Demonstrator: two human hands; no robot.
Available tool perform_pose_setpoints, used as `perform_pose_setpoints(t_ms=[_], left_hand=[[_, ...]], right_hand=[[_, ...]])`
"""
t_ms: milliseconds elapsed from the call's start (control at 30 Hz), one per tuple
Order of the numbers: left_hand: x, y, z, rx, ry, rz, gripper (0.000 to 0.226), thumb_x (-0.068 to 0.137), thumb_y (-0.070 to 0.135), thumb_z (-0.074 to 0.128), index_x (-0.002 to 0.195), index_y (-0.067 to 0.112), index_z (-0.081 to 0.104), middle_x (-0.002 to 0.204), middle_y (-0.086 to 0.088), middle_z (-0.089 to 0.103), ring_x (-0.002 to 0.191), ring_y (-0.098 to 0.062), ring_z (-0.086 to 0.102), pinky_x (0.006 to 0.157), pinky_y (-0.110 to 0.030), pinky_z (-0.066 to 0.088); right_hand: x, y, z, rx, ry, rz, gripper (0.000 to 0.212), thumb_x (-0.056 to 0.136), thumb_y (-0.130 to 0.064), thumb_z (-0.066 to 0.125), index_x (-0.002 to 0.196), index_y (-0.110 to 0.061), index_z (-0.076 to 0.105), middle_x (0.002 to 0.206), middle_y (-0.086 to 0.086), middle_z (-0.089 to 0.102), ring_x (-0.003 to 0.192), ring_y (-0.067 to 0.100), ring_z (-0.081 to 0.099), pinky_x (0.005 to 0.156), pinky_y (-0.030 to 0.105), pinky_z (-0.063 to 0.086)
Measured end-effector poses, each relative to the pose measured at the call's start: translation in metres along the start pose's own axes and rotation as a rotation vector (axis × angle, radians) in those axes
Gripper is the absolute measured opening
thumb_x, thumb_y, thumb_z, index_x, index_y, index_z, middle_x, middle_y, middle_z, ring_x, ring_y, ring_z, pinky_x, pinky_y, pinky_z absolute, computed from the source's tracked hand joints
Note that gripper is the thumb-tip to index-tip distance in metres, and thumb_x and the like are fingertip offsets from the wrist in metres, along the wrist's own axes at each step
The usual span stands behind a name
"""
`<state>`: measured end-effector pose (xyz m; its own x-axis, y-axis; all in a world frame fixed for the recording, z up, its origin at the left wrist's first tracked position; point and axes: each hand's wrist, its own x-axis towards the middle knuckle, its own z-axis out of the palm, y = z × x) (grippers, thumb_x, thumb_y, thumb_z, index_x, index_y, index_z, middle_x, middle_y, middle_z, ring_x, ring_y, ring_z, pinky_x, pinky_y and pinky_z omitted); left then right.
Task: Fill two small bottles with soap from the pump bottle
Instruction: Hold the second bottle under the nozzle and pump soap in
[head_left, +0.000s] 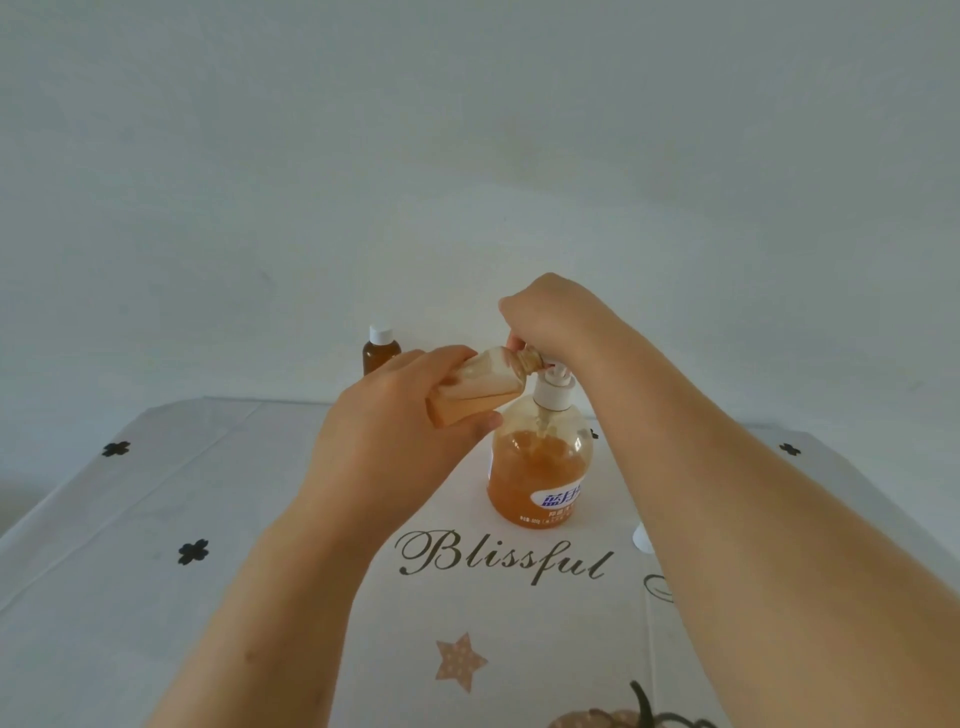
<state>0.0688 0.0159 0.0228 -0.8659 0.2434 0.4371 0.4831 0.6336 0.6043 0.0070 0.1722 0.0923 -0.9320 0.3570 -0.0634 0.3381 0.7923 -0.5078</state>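
My left hand (395, 415) grips a small brownish bottle (483, 382), tilted on its side with its open neck at the pump spout. My right hand (550, 317) lies curled over the white pump head (553, 387) of the clear pump bottle (540, 467), which stands on the table with orange soap in it. The pump's top is mostly hidden under my fingers. A second small brown bottle (381, 351) with a white cap stands upright at the table's far edge, to the left of my hands.
A white tablecloth (156, 519) with black flowers, a star and the word "Blissful" covers the table. A small white cap-like object (642, 538) lies on the cloth, partly hidden by my right forearm. A plain pale wall rises behind the table.
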Motion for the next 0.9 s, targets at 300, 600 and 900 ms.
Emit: perform_pose_setpoints(t_ms=[300, 600, 900], left_hand=[[0.001, -0.002, 0.001, 0.034, -0.047, -0.012, 0.028, 0.079, 0.047, 0.067, 0.107, 0.045, 0.061, 0.087, 0.014, 0.061, 0.082, -0.004, 0.057, 0.07, -0.027, 0.048], [0.0, 0.001, 0.001, 0.07, -0.05, -0.023, 0.029, 0.08, 0.047, 0.066, 0.108, 0.045, 0.06, 0.089, 0.014, 0.06, 0.082, -0.002, 0.056, 0.066, -0.017, 0.043], [-0.002, 0.006, -0.001, 0.028, 0.05, 0.008, 0.05, 0.081, 0.045, 0.07, 0.127, 0.041, 0.051, 0.1, 0.024, 0.055, 0.093, -0.003, 0.054, 0.073, -0.02, 0.039]], right_hand=[[0.007, 0.011, 0.01, 0.015, 0.016, -0.036, 0.03, 0.093, -0.016, 0.044, 0.1, -0.005, 0.072, 0.098, 0.004, 0.071, 0.076, 0.023, 0.058, 0.07, 0.032, 0.046], [0.006, 0.009, 0.009, 0.003, 0.006, -0.003, 0.032, 0.091, -0.017, 0.044, 0.097, -0.01, 0.075, 0.097, 0.005, 0.075, 0.073, 0.021, 0.058, 0.073, 0.033, 0.047], [-0.005, 0.001, -0.005, -0.057, -0.013, -0.081, 0.036, 0.101, -0.021, 0.041, 0.099, -0.002, 0.071, 0.093, 0.011, 0.072, 0.068, 0.023, 0.058, 0.069, 0.031, 0.051]])
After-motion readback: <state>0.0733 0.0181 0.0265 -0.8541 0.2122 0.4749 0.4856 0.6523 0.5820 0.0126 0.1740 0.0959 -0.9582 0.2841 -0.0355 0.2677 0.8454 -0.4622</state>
